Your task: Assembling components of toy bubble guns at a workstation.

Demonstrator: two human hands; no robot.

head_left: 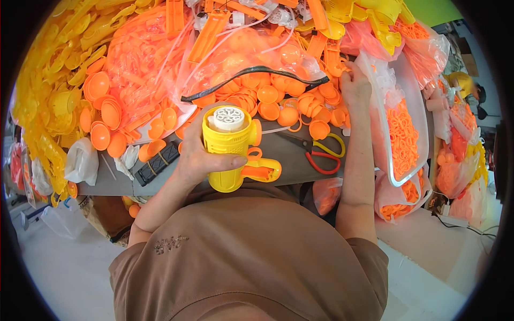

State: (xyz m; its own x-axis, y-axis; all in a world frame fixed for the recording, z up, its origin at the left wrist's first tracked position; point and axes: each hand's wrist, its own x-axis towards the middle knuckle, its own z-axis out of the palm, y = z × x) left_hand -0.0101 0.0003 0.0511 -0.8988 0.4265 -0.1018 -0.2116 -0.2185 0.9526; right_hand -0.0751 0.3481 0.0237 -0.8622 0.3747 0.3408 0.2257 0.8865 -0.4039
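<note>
While the left hand (199, 160) grasps a yellow cylinder (222, 179) from the left, thumb across its front, the piece stands upright by the front edge of the worktop (113, 183), probably turned so that the white insert (228, 119) seated in its top shows plainly. Its side arm, orange inside, points right, away from the palm. Just beyond lie scissors (307, 146), handles toward the person's right, likely for easy pick-up. Over there a whitish tub (423, 152) holds a mass of small orange rings (402, 138), set, it seems, within easy reach; a clear bag (395, 207) below it holds more. Farther in, orange cups (267, 94) lie loose before a big clear bag (235, 51) of orange parts, its mouth edged by a black strip (255, 71). The right hand (354, 85) reaches past, fingers bent among orange pieces beside the tub; I cannot tell whether it grips one. At the far left, yellow parts (64, 101) rise in a heap, apparently sorted by colour.
</note>
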